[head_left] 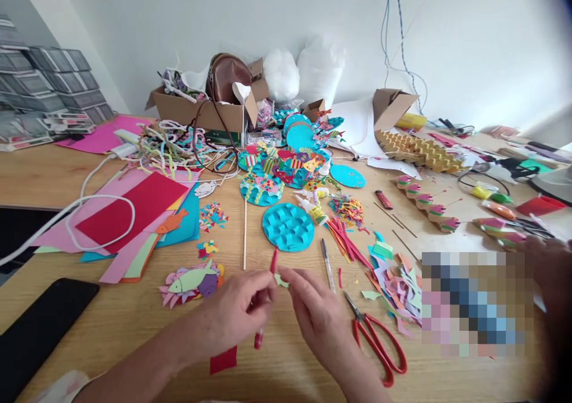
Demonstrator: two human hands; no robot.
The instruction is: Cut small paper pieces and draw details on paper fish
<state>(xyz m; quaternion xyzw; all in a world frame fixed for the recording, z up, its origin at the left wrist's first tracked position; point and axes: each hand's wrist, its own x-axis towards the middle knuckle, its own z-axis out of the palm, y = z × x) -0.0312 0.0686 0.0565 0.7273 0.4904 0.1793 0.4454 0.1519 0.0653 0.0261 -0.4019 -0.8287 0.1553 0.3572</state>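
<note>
My left hand (236, 310) is closed around a red pen (274, 261), which stands tilted with one end up and the other showing below the fingers. Just to its right, the fingertips of my right hand (319, 316) pinch a small light green paper piece (281, 281). A round blue disc with a wavy scale pattern (288, 227) lies beyond both hands. Left of my left hand is a pile of paper fish, a green fish (193, 276) on top. Red-handled scissors (379, 349) rest right of my right hand, and a red paper scrap (223, 360) lies under my left wrist.
Paper scraps (397, 284), a clear pen (328, 264) and glue bottles (311, 207) lie to the right. Coloured paper sheets (134, 212) and a black phone (44, 331) are at left. A cardboard box (179, 106) stands behind. Another person's hand (547, 272) is at far right.
</note>
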